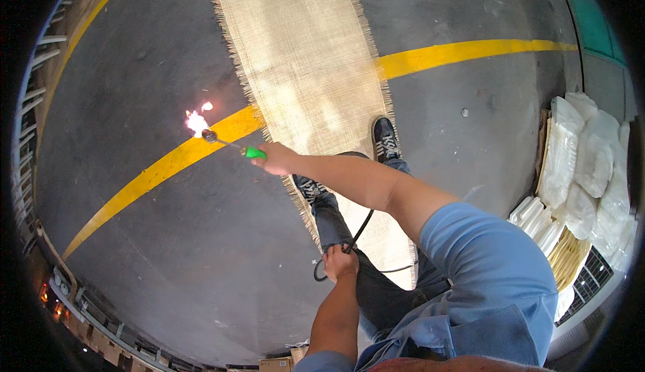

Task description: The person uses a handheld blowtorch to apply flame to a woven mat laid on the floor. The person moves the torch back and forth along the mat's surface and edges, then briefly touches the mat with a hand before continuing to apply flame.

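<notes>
- Two bare hands in view, each wrapped round something.
- Right hand [277,159]: grip clenched on the green-handled torch [254,152], arm reaching across the body to the left. Finger detail too small to tell.
- Torch is lit: pinkish-white flame [197,123] at the metal nozzle [209,135], at the far end of a thin shaft.
- Torch location: left of the woven mat [302,56], nozzle and flame appear above the grey floor [201,258], by the yellow line [168,164]. Height above floor: can't tell.
- Left hand [340,263]: grip closed on the black hose [363,226], near the left leg. Hose loops beside that hand; its join to the torch isn't visible.
- Mat: pale, frayed along both long edges, laid flat on the floor, crossing the yellow line. Both shoes [387,140] are at it, one near each long edge.
- Off to the right: clear-wrapped bundles [568,144], well apart from the flame.
- Step in hand, judged: handling the burning torch beside the mat, flame off the weave.
- Next move seems to call for a firm right grip, nozzle aimed away from legs and shoes, hose slack managed by the left, careful spacing from the dry-looking fringe.
</notes>
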The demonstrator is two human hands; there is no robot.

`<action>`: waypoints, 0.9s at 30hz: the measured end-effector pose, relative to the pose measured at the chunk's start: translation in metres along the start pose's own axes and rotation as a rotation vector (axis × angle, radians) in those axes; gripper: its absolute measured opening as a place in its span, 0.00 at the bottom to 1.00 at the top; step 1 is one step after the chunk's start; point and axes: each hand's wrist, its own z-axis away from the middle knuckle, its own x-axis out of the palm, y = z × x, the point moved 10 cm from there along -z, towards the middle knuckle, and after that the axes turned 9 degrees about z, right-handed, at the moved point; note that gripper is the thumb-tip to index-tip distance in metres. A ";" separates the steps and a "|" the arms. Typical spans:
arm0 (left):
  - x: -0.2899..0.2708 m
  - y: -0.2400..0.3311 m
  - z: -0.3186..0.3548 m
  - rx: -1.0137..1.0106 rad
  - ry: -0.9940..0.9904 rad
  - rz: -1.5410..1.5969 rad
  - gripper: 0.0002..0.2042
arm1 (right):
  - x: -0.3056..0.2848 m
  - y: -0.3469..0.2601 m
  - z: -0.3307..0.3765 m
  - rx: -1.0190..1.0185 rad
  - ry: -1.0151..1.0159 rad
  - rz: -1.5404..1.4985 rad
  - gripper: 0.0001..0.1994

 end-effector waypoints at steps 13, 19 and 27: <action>0.006 0.016 -0.004 0.072 0.028 -0.004 0.14 | -0.192 0.270 0.062 0.580 0.566 -0.073 0.28; -0.003 0.018 -0.004 0.076 0.043 0.018 0.13 | -0.306 0.354 0.178 0.853 0.773 -0.090 0.22; 0.002 0.016 -0.005 0.096 0.044 -0.003 0.14 | -0.317 0.354 0.189 0.850 0.894 -0.194 0.19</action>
